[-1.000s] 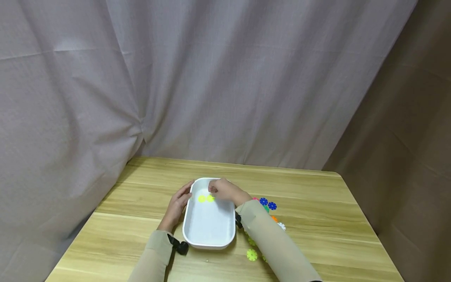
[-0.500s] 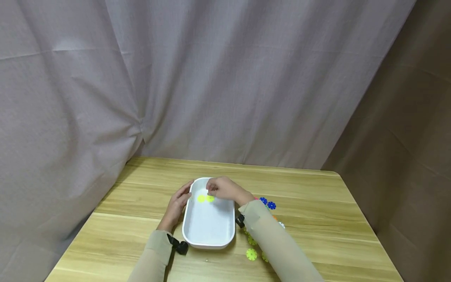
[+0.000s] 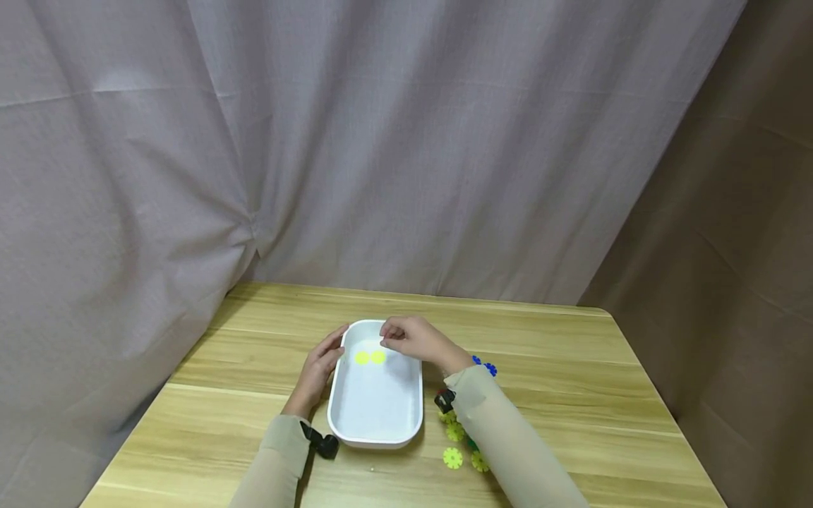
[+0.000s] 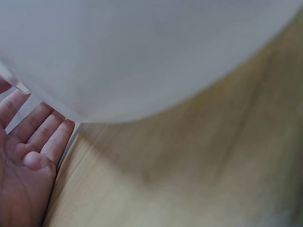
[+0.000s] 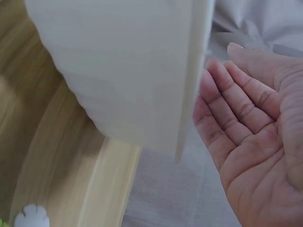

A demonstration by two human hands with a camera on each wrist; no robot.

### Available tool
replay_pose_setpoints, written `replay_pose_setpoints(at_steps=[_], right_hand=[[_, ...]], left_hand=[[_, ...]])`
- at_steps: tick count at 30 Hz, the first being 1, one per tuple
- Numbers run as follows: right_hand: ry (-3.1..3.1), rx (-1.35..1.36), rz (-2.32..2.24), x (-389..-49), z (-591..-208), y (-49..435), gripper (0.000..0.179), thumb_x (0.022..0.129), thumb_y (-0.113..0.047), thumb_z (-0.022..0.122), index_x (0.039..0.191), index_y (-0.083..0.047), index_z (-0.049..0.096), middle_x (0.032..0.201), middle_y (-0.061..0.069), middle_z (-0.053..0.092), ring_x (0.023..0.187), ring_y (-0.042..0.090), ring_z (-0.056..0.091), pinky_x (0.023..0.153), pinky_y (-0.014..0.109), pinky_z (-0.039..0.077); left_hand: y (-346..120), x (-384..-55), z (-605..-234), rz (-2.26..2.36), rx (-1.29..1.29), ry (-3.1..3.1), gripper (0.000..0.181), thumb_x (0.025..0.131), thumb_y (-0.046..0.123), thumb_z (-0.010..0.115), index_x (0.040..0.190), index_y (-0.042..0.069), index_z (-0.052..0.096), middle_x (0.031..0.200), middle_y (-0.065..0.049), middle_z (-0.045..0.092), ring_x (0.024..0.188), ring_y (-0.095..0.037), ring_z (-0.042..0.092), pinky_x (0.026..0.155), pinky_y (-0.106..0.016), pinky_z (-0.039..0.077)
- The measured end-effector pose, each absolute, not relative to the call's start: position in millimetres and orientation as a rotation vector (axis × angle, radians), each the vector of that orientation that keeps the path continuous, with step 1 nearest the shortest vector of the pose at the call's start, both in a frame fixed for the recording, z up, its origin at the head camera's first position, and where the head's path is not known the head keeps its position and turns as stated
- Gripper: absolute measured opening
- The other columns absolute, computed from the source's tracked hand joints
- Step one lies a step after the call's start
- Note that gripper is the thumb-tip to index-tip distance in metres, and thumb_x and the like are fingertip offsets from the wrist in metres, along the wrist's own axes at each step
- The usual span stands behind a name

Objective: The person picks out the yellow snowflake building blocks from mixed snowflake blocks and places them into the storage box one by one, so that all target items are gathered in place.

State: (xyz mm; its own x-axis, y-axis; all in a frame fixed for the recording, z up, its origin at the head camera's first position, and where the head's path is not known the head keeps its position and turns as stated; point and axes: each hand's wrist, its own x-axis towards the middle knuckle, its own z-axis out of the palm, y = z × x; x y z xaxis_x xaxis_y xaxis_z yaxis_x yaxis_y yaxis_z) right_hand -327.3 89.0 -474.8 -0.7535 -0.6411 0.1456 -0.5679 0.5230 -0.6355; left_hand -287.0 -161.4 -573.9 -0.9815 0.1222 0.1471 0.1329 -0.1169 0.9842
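A white rectangular tray stands on the wooden table, with two yellow snowflake discs side by side near its far end. My left hand holds the tray's left side, thumb at the rim and fingers along the outer wall. In the left wrist view, those fingers reach up to the wall. Above the tray's far right part, my right hand hovers with loosely bent fingers. The right wrist view shows its palm bare, the fingertips overlapping the tray's rim and nothing held.
Right of the tray, partly under the right forearm, lie several loose snowflake discs: yellow ones, blue ones and a white one. A tiny pale speck lies in front of the tray. A grey curtain hangs behind the table.
My right hand has lifted slightly and drawn right, away from the yellow discs, which stay in the tray. My left hand stays at the tray's left side.
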Motion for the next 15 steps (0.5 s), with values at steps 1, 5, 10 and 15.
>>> replay_pose_setpoints(at_steps=[1, 5, 10, 15], right_hand=[[2.654, -1.041, -1.045, -327, -474, 91, 0.019, 0.097, -0.019, 0.069, 0.109, -0.005, 0.070, 0.092, -0.006, 0.070, 0.086, 0.008, 0.065, 0.077, 0.026, 0.056], [2.687, -1.029, -1.041, -323, -472, 98, 0.019, 0.097, -0.023, 0.068, 0.110, -0.009, 0.070, 0.094, -0.008, 0.069, 0.088, 0.007, 0.064, 0.081, 0.026, 0.055], [2.693, -1.031, -1.078, -318, -472, 106, 0.023, 0.097, -0.022, 0.069, 0.112, -0.004, 0.070, 0.096, -0.006, 0.069, 0.091, 0.009, 0.064, 0.085, 0.027, 0.055], [2.693, -1.014, -1.146, -312, -473, 119, 0.015, 0.097, -0.022, 0.069, 0.109, -0.012, 0.070, 0.097, -0.008, 0.069, 0.092, 0.008, 0.064, 0.086, 0.028, 0.055]], left_hand=[[-161, -287, -574, -2.320, -0.305, -2.084, 0.049, 0.101, 0.015, 0.053, 0.150, 0.015, 0.050, 0.154, -0.011, 0.046, 0.141, -0.031, 0.043, 0.112, -0.044, 0.039], [-161, -288, -574, -2.313, -0.313, -2.083, 0.049, 0.101, 0.015, 0.053, 0.149, 0.015, 0.050, 0.153, -0.011, 0.046, 0.141, -0.030, 0.042, 0.112, -0.044, 0.038], [-161, -288, -576, -2.315, -0.310, -2.078, 0.049, 0.101, 0.014, 0.053, 0.149, 0.015, 0.050, 0.153, -0.010, 0.046, 0.141, -0.030, 0.042, 0.112, -0.044, 0.039], [-161, -288, -576, -2.302, -0.309, -2.076, 0.049, 0.100, 0.013, 0.053, 0.149, 0.014, 0.050, 0.153, -0.011, 0.046, 0.142, -0.030, 0.042, 0.112, -0.041, 0.040]])
